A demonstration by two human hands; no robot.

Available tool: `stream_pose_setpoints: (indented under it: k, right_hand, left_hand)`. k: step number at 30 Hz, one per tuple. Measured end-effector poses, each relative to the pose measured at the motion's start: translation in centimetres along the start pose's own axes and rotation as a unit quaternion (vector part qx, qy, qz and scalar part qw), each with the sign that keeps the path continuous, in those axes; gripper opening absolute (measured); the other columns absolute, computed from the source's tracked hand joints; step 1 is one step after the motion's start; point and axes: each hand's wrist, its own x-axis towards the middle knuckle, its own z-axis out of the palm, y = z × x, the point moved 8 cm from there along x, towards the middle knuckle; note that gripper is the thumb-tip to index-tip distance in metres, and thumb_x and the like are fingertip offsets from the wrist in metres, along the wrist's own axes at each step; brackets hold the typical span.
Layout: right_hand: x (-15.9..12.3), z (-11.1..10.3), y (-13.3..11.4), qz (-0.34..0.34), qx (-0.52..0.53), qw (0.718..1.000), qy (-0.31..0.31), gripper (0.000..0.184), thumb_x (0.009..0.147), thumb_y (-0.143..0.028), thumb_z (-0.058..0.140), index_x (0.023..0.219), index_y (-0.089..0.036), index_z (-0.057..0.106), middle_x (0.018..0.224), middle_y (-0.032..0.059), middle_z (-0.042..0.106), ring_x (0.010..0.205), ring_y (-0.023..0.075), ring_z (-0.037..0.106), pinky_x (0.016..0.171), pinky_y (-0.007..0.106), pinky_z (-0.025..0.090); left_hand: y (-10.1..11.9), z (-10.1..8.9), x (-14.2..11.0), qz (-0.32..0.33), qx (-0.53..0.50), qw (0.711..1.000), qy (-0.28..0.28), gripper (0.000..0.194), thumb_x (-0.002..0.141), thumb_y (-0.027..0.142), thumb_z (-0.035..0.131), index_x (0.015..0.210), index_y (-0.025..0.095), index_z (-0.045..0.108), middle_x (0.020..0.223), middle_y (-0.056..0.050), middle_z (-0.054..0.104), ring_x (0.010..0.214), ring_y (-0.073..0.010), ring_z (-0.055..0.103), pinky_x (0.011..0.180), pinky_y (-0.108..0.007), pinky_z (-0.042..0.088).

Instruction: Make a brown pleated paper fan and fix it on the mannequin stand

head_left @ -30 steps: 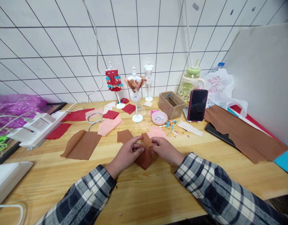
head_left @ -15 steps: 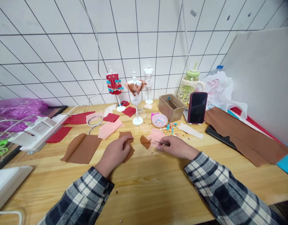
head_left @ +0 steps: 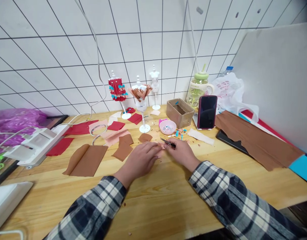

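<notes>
My left hand [head_left: 143, 156] is closed, its fingertips on a piece of pink crepe paper [head_left: 161, 153] that they partly hide. Just to the right, my right hand [head_left: 182, 151] grips small dark scissors [head_left: 170, 143], their pointed tips toward the upper left above the pink paper. A loose brown paper piece [head_left: 145, 137] lies just beyond my left fingers. More brown crepe pieces [head_left: 122, 150] rest left of that hand. Behind stands a small white dress form [head_left: 141, 106] with brown and pink pointed paper petals round its top.
A dress form in red ruffles [head_left: 118, 90] and a bare white one [head_left: 155, 78] stand farther back. Around them are a pink dish of beads [head_left: 168, 127], a cardboard box [head_left: 180, 115], an upright phone [head_left: 207, 112] and a bottle [head_left: 198, 88]. Left lies a power strip [head_left: 40, 143].
My left hand has left the brown pieces and moved right to the pink paper. The loose brown piece has shifted up and left. My right hand has turned the scissors up and left.
</notes>
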Motion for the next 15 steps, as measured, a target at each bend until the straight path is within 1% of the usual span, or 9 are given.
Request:
stream_pose_setpoints:
  k: [1, 3, 4, 6, 9, 11, 12, 13, 15]
  right_hand:
    - [0.1, -0.1, 0.0, -0.001, 0.018, 1.000, 0.008, 0.023, 0.089, -0.040, 0.055, 0.095, -0.024, 0.071, 0.090, 0.0056, 0.074, 0.079, 0.0201, 0.062, 0.066, 0.029, 0.037]
    - [0.1, -0.1, 0.3, 0.001, 0.030, 0.999, 0.015, 0.022, 0.089, -0.038, 0.056, 0.096, -0.025, 0.071, 0.092, 0.0056, 0.074, 0.080, 0.0205, 0.062, 0.067, 0.029, 0.037]
    - [0.1, -0.2, 0.4, 0.004, 0.030, 0.999, 0.014, 0.021, 0.089, -0.037, 0.056, 0.096, -0.025, 0.072, 0.092, 0.0054, 0.074, 0.080, 0.0205, 0.062, 0.067, 0.029, 0.037]
    - [0.1, -0.4, 0.8, 0.010, 0.031, 0.999, 0.019, 0.022, 0.089, -0.036, 0.056, 0.098, -0.025, 0.072, 0.093, 0.0052, 0.074, 0.080, 0.0204, 0.062, 0.067, 0.029, 0.037]
    - [0.0, -0.9, 1.2, 0.012, 0.052, 0.998, 0.039, 0.025, 0.089, -0.038, 0.055, 0.102, -0.025, 0.072, 0.097, 0.0052, 0.074, 0.081, 0.0206, 0.062, 0.069, 0.029, 0.038]
    - [0.1, -1.1, 1.3, 0.006, 0.078, 0.996, 0.043, 0.026, 0.090, -0.038, 0.054, 0.101, -0.024, 0.072, 0.095, 0.0046, 0.074, 0.080, 0.0202, 0.061, 0.070, 0.029, 0.039]
    - [0.1, -1.0, 1.2, 0.000, 0.091, 0.995, 0.041, 0.027, 0.090, -0.038, 0.053, 0.099, -0.023, 0.072, 0.092, 0.0041, 0.073, 0.079, 0.0198, 0.060, 0.070, 0.029, 0.039]
    - [0.1, -0.9, 1.0, -0.010, 0.106, 0.994, 0.033, 0.026, 0.090, -0.038, 0.052, 0.097, -0.022, 0.072, 0.090, 0.0038, 0.073, 0.078, 0.0194, 0.060, 0.071, 0.029, 0.040]
    - [0.1, -0.2, 0.3, -0.031, 0.146, 0.989, 0.005, 0.026, 0.089, -0.038, 0.053, 0.091, -0.019, 0.072, 0.086, 0.0037, 0.071, 0.078, 0.0186, 0.059, 0.072, 0.029, 0.040]
  left_hand:
    - [0.6, 0.5, 0.5, -0.012, -0.012, 1.000, -0.006, 0.042, 0.093, 0.029, 0.047, 0.134, 0.020, 0.054, 0.136, -0.013, 0.057, 0.124, -0.0275, 0.051, 0.102, -0.043, 0.042]
    - [1.0, 1.6, 1.0, -0.021, -0.027, 0.999, -0.041, 0.040, 0.094, 0.033, 0.047, 0.132, 0.021, 0.056, 0.137, -0.012, 0.057, 0.122, -0.0278, 0.053, 0.100, -0.044, 0.043]
    - [0.9, 1.9, 1.0, -0.027, -0.029, 0.998, -0.053, 0.039, 0.095, 0.034, 0.046, 0.130, 0.022, 0.057, 0.136, -0.011, 0.058, 0.121, -0.0274, 0.055, 0.098, -0.044, 0.043]
    - [0.0, 1.7, 0.5, -0.035, -0.022, 0.997, -0.063, 0.036, 0.097, 0.035, 0.042, 0.126, 0.023, 0.060, 0.132, -0.009, 0.062, 0.118, -0.0261, 0.057, 0.097, -0.044, 0.043]
    - [-2.0, 0.2, -0.7, -0.048, 0.001, 0.998, -0.049, 0.034, 0.098, 0.033, 0.039, 0.117, 0.024, 0.066, 0.119, -0.008, 0.069, 0.110, -0.0243, 0.061, 0.098, -0.045, 0.039]
    - [-3.8, -1.2, -1.6, -0.085, 0.044, 0.995, -0.018, 0.031, 0.096, 0.031, 0.042, 0.101, 0.023, 0.071, 0.101, -0.009, 0.073, 0.101, -0.0259, 0.062, 0.100, -0.048, 0.036]
    - [-4.7, -2.0, -2.0, -0.108, 0.073, 0.991, 0.003, 0.030, 0.095, 0.031, 0.044, 0.095, 0.022, 0.072, 0.098, -0.010, 0.073, 0.103, -0.0282, 0.060, 0.102, -0.051, 0.034]
    - [-5.5, -2.8, -2.4, -0.135, 0.099, 0.986, 0.028, 0.028, 0.094, 0.030, 0.045, 0.093, 0.022, 0.073, 0.099, -0.011, 0.072, 0.106, -0.0302, 0.058, 0.102, -0.053, 0.032]
    - [-6.4, -3.9, -2.7, -0.173, 0.135, 0.973, 0.073, 0.028, 0.091, 0.031, 0.048, 0.103, 0.020, 0.071, 0.108, -0.013, 0.070, 0.109, -0.0323, 0.056, 0.102, -0.053, 0.033]
